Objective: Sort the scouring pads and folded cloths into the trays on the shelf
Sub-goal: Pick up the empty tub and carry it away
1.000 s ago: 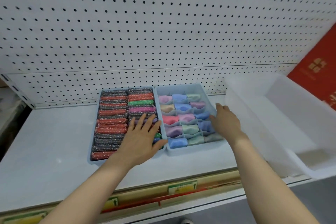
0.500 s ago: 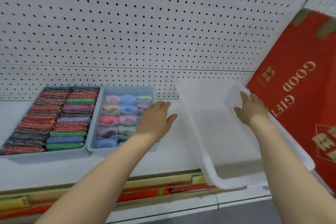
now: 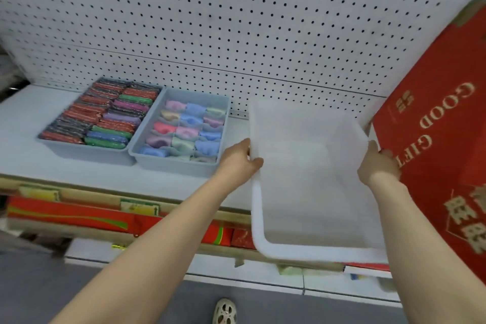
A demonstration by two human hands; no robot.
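Two grey-blue trays stand side by side on the white shelf (image 3: 23, 123). The left tray (image 3: 79, 148) is packed with rows of glittery scouring pads (image 3: 105, 116) in red, dark, green, purple and blue. The right tray (image 3: 173, 164) holds pastel folded cloths (image 3: 186, 130) in small compartments. To their right a large translucent white bin (image 3: 310, 192) looks empty and overhangs the shelf's front edge. My left hand (image 3: 240, 162) grips its left rim, thumb over the edge. My right hand (image 3: 377, 163) grips its right rim.
A white pegboard wall (image 3: 210, 21) backs the shelf. A tall red gift box (image 3: 444, 155) with gold lettering leans close against the bin's right side. Red packages (image 3: 71, 216) fill the shelf below. A shoe (image 3: 224, 312) shows on the grey floor.
My hands left the two trays and moved right to the white bin; each now grips a side rim. The view swung right, bringing the red box into sight.
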